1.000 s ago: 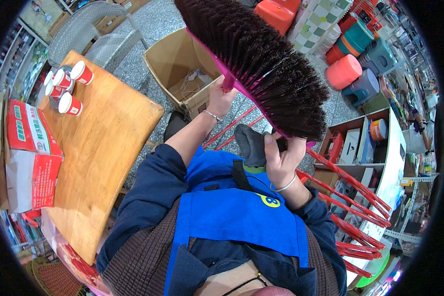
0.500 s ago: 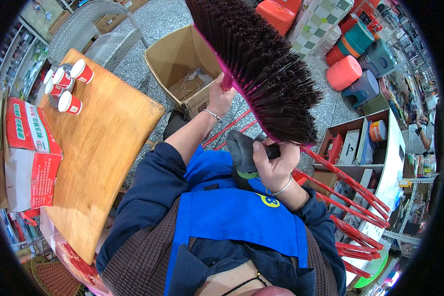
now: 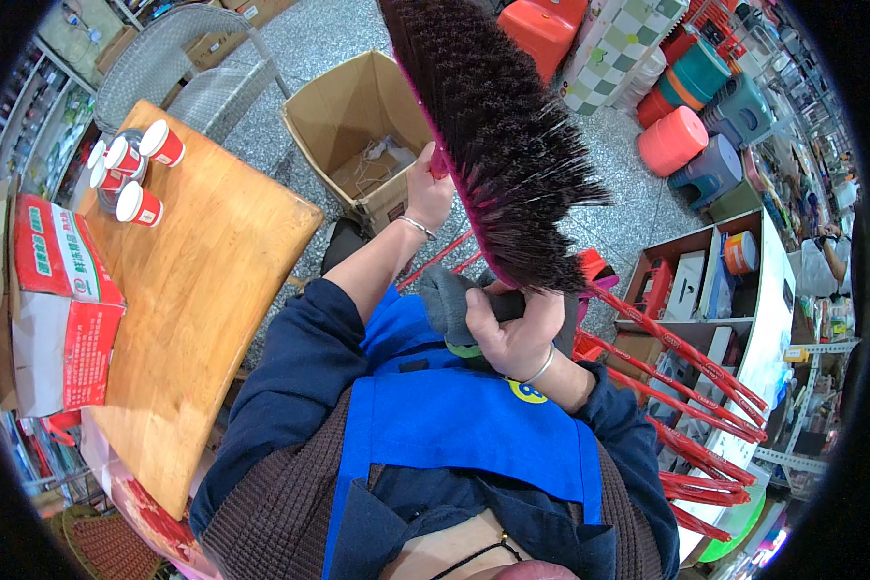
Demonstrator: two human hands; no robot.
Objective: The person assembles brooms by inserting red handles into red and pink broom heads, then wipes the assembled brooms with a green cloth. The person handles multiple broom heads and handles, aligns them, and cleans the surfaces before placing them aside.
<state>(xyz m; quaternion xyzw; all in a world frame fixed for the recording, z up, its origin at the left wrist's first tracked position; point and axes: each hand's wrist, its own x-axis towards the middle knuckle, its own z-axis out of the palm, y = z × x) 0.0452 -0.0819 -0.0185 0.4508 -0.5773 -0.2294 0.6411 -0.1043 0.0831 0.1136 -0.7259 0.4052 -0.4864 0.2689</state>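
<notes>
- nearest us, our blue apron (image 3: pixel 454 425) lay flat across the chest, below the work; we judged it best to hold its loose folds away from the bristles.
- our right hand (image 3: pixel 517 333) had its thumb and fingers closed on a grey cloth (image 3: pixel 445 302), bunched at the broom's lower end; we could not tell whether hidden fingertips pressed the frame too.
- a smaller, tighter bunch of cloth would, we thought, have given us better control along that end.
- our left hand (image 3: pixel 429 190) gripped the pink socket of the broom (image 3: pixel 493 126), fingers wrapped around it; the head hung tilted in front of us, dark bristles facing right.
- that firm hold mattered, in our view, since a slack wrist would have let the head twist.
- red poles (image 3: pixel 686 362) stretched away on our right, so we reckoned that elbow needed care.
- farther out, paper cups (image 3: pixel 140 203) stood on the wooden surface (image 3: pixel 222 251) to our left, well apart from the broom.
- beyond our left hand stood an open cardboard box (image 3: pixel 333 111).
</notes>
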